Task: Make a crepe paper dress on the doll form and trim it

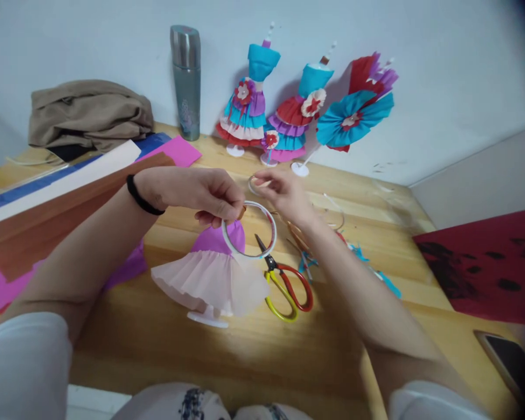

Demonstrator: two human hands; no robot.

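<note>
My left hand, with a dark band at the wrist, is closed on a narrow white roll of tape. The roll hangs in front of the purple top of a small paper dress, which has a pale pleated skirt and a white stand. To the right, my right hand is closed in a pinch. A thin pale loop shows at its fingertips, possibly a strip of tape. Scissors with one red and one yellow handle lie beside the skirt, blades slightly apart.
Three paper dress figures stand along the wall beside a grey flask. Coloured paper sheets and a brown cloth lie left. Paper scraps, a red sheet and a phone lie right.
</note>
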